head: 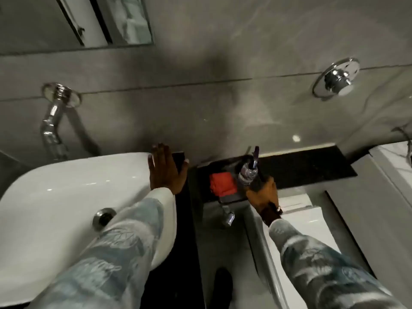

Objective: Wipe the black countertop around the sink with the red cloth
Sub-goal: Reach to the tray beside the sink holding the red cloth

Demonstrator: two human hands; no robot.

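The folded red cloth lies on the black countertop, on the ledge just right of the white sink. My left hand rests flat with its fingers spread on the sink's right rim and the black strip beside it, holding nothing. My right hand is closed around the lower end of a clear spray bottle with a purple trigger. The bottle is right beside the cloth on the ledge. Neither hand touches the cloth.
A chrome tap juts from the grey tiled wall above the sink. A round chrome flush button is on the wall at right. A white toilet stands below my right arm, a chrome valve under the ledge.
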